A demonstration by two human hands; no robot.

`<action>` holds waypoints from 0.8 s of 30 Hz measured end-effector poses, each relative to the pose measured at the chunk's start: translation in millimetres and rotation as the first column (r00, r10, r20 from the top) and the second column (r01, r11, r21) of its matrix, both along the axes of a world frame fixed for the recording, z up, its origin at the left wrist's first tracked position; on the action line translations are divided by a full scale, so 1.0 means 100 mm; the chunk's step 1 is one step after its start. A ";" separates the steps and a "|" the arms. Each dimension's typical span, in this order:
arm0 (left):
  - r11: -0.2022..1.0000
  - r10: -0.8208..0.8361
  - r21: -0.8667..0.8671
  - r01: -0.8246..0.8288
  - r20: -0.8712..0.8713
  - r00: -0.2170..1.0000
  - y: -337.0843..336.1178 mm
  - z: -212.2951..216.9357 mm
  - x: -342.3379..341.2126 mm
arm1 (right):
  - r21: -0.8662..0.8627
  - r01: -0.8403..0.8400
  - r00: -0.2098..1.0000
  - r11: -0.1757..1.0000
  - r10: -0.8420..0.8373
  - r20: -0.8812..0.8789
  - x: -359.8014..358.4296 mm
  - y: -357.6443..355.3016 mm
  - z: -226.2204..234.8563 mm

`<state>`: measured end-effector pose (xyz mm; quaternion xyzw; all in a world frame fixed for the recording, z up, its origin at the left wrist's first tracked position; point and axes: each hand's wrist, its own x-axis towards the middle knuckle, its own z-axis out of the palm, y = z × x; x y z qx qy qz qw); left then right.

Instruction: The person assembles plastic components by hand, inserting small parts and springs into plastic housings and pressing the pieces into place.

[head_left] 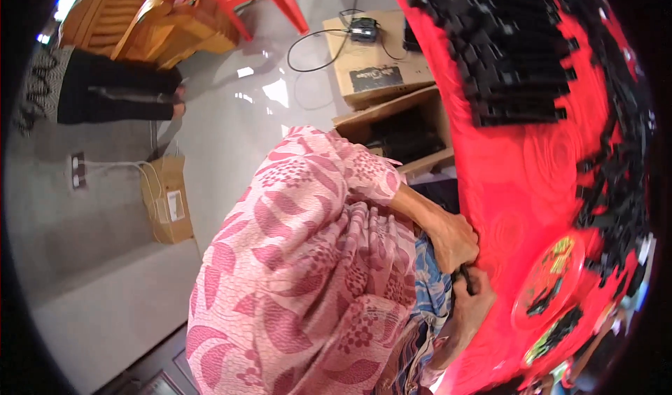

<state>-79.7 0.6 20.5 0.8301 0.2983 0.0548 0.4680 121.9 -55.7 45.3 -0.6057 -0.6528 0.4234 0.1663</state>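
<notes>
At the edge of a red-covered table (498, 185), my two hands are close together. My left hand (453, 242), the upper one in the head view, is closed with its fingers curled down over a small dark piece (466, 277). Just below it, my right hand (474, 298) pinches the same black piece between thumb and fingers. Its exact kind is too small to tell, and the fingers cover part of it. Nearest to the hands on the table is a red plate (521, 309) holding small dark and yellowish bits.
Rows of black parts (507, 52) cover the table's far left, with more loose black pieces (616, 185) along its far side. An open cardboard box (434, 118) and a closed carton (339, 62) stand beside the table. Another person's legs (133, 87) show near wooden furniture (178, 27).
</notes>
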 end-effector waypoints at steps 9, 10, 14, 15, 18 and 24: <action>0.992 -0.102 -0.059 0.108 0.096 0.990 0.18 -0.34 0.15 | -0.238 0.047 0.989 0.970 -0.079 -0.128 -0.02 0.08 0.10; 0.989 -0.135 -0.053 0.142 0.108 0.985 0.18 -0.40 0.19 | -0.232 0.047 0.989 0.972 -0.077 -0.124 0.00 0.07 0.09; 0.975 -0.217 -0.030 0.219 0.053 0.975 0.21 -0.26 0.25 | -0.198 0.114 0.982 0.974 -0.140 -0.123 0.03 0.01 0.11; 0.972 -0.222 -0.063 0.225 0.050 0.974 0.22 -0.24 0.25 | -0.167 0.116 0.985 0.979 -0.135 -0.106 0.03 0.02 0.13; 0.970 -0.230 -0.051 0.238 0.129 0.965 0.24 0.04 0.07 | -0.293 0.091 0.996 0.952 -0.086 0.028 0.08 0.12 0.31; 0.934 0.101 -0.357 -0.035 0.169 0.980 0.31 0.38 -0.16 | 0.472 0.086 0.995 0.877 -0.051 -0.087 0.17 0.23 0.83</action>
